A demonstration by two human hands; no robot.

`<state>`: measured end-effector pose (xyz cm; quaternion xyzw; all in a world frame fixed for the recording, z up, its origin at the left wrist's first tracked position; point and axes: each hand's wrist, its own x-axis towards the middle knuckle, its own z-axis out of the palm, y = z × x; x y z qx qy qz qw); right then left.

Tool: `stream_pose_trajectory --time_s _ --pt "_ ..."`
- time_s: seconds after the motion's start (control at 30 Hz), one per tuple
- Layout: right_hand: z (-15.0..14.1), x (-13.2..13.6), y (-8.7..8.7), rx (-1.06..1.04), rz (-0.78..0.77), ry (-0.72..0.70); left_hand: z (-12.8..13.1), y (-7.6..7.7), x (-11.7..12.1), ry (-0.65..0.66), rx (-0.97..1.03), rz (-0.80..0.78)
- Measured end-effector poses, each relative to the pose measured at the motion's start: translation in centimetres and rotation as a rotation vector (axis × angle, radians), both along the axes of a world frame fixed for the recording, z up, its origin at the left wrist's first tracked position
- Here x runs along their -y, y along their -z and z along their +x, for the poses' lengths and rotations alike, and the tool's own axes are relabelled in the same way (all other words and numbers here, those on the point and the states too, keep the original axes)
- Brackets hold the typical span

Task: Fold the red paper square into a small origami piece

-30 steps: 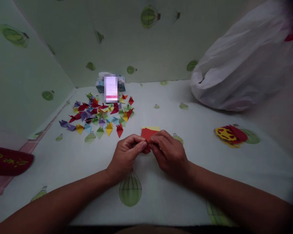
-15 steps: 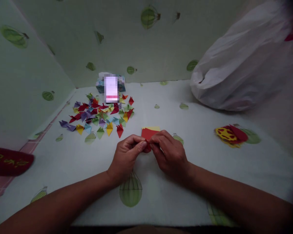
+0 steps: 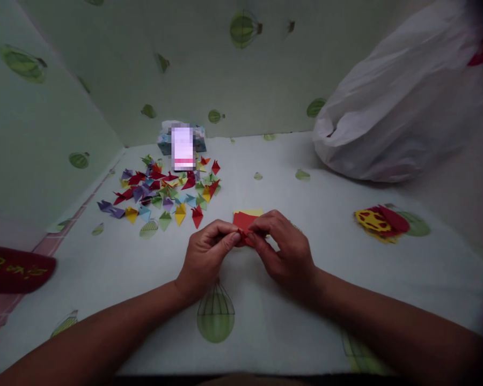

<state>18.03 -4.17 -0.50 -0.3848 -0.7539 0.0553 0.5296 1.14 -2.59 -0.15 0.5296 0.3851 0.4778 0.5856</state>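
Observation:
My left hand (image 3: 206,256) and my right hand (image 3: 284,247) meet at the middle of the cloth-covered table, both pinching a small folded red paper (image 3: 242,236) between thumbs and fingertips. Most of that paper is hidden by the fingers. Just behind the hands lies a small stack of paper squares (image 3: 247,217), red on top with yellow showing at its far edge. To the far left spreads a pile of several folded paper pieces (image 3: 165,188) in red, purple, yellow, green and blue.
A white plastic bag (image 3: 402,102) fills the back right. A red and yellow paper cutout (image 3: 380,222) lies at the right. A small patterned box (image 3: 181,139) stands behind the pile. A dark red object (image 3: 14,268) sits at the left edge. Patterned walls close the back and left.
My right hand has shifted slightly up and turned its fingers over the red paper. My left hand keeps its pinch almost unmoved.

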Motion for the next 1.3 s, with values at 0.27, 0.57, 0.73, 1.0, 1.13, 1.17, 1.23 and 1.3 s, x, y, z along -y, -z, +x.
stream_pose_trajectory --time_s 0.27,0.57,0.73,1.0,1.13,1.17,1.23,1.3 --pt "0.25 -0.33 -0.25 0.179 0.110 0.015 -0.05 -0.42 0.09 0.024 -0.041 -0.039" --pt "0.27 -0.30 -0.36 0.252 0.184 0.073 -0.14 -0.65 0.29 0.044 -0.072 -0.074" --pt "0.07 -0.18 -0.35 0.230 0.196 0.087 0.02 -0.79 0.40 0.031 -0.057 -0.096" --pt "0.01 0.02 -0.12 0.222 0.191 0.092 0.27 -0.81 0.56 -0.002 -0.031 -0.119" --pt "-0.07 0.10 -0.05 0.206 0.190 0.092 0.25 -0.82 0.61 -0.007 -0.021 -0.104" --pt "-0.10 0.11 -0.05 0.205 0.187 0.088 0.24 -0.79 0.61 -0.009 -0.020 -0.101" --pt "-0.16 0.13 -0.07 0.203 0.189 0.085 0.22 -0.72 0.61 -0.009 -0.015 -0.097" --pt "-0.18 0.13 -0.08 0.205 0.198 0.088 0.21 -0.65 0.60 -0.011 -0.002 -0.097"
